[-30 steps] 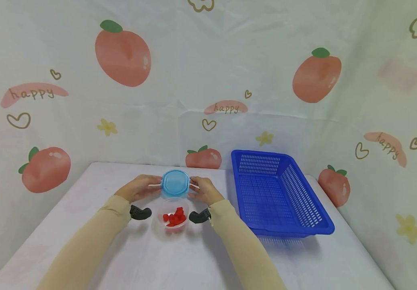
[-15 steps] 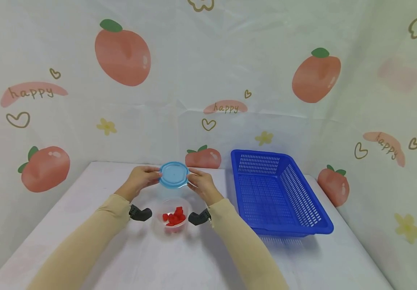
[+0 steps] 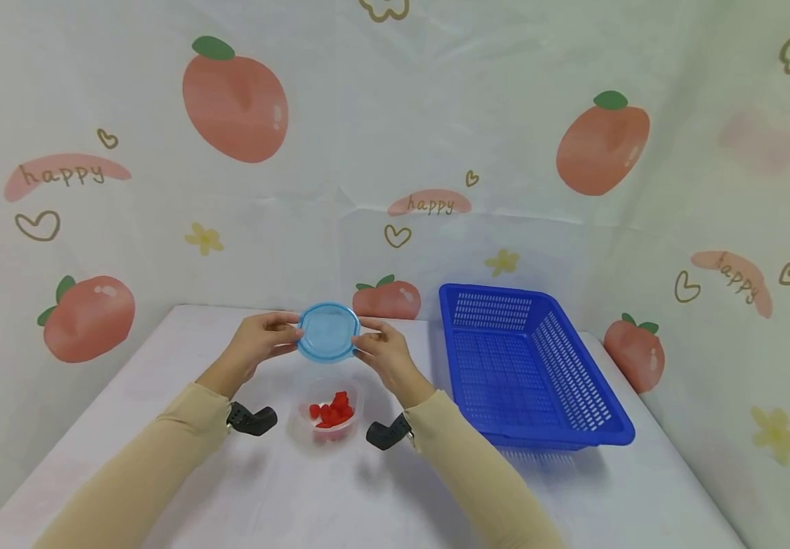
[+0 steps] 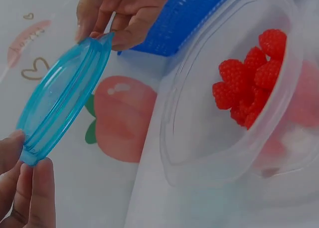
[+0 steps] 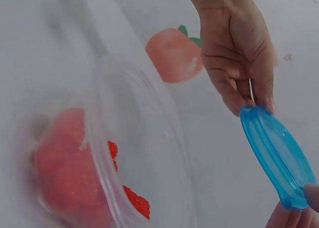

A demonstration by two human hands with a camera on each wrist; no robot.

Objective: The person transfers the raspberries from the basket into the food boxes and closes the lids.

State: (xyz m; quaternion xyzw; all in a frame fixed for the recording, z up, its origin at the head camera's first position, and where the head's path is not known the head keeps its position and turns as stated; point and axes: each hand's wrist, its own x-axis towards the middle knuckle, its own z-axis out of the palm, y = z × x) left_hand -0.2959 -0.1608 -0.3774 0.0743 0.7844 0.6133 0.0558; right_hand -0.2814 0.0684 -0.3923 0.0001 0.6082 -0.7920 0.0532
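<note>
Between both hands a translucent blue lid [image 3: 329, 332] is held up by its edges, tilted, beyond a clear plastic container. My left hand [image 3: 258, 343] pinches the lid's left edge between thumb and fingers; my right hand [image 3: 386, 354] pinches the opposite edge. The uncovered container [image 4: 184, 143] stands on the table nearer to me, below the lid. Inside it lie several red raspberries [image 4: 244, 83], heaped toward one side. In the right wrist view the container's wall [image 5: 144, 103] blurs most of the berries, while the lid [image 5: 276, 158] hangs apart from it.
A large blue plastic basket [image 3: 460, 381] with slotted walls stands at the right of the white-covered table [image 3: 285, 496]. Behind the table hangs a cloth backdrop [image 3: 340, 114] printed with fruit and hearts. A dark wrist device [image 3: 251, 419] sits on each wrist.
Both hands have raised the lid away from the container, and its tilt has changed along the way. The forearms have spread slightly apart. Container, raspberries and basket stay in place.
</note>
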